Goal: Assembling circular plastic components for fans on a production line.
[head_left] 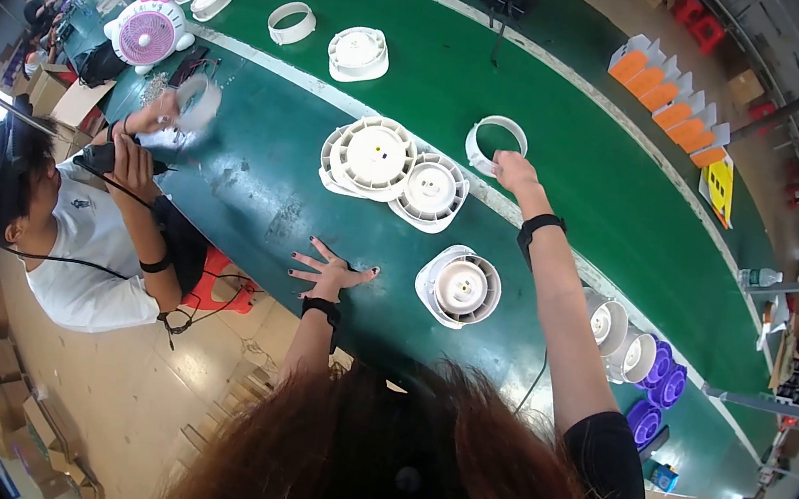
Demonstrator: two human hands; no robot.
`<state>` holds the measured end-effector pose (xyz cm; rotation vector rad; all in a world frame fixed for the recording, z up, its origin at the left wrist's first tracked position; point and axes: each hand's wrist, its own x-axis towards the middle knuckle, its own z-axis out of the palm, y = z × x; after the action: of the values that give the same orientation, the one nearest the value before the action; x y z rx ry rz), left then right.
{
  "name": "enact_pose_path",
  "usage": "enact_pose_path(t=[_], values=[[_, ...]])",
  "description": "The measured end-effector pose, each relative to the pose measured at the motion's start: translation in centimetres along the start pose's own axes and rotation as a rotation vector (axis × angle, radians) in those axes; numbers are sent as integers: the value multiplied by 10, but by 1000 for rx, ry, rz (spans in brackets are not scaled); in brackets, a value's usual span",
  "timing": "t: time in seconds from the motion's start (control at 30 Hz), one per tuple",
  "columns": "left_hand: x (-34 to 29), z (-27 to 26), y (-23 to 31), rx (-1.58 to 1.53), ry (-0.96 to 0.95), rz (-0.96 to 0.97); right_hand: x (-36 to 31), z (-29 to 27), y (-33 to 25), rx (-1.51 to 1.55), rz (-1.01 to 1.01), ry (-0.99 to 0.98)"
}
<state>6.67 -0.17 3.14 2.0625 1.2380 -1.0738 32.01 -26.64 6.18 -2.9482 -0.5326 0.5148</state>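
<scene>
My right hand (514,169) reaches out over the green belt, fingers closed on the edge of a white plastic ring (474,146). My left hand (328,272) lies flat on the dark green table with its fingers spread, holding nothing. Between the two hands, close to me, sits a white round fan housing (461,286). Farther off, by the belt's edge, a white slotted fan housing (374,157) overlaps another white fan housing (430,191).
At left, a co-worker (95,260) holds a blurred white ring (200,104). A pink-and-white fan (148,37) stands beyond. The belt carries a white ring (292,25) and housing (358,54). White cylinders (603,322) and purple round parts (669,386) sit by my right arm.
</scene>
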Motion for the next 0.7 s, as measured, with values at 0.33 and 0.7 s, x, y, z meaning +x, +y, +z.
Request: enact_pose_path(t=[0.33,0.7], values=[[-7,-2,6,-6,62,-13,-88,-35,-15,359,-160,358],[-49,-51,69,-1246,-237,549,-222,-40,-66,581,-207,566]])
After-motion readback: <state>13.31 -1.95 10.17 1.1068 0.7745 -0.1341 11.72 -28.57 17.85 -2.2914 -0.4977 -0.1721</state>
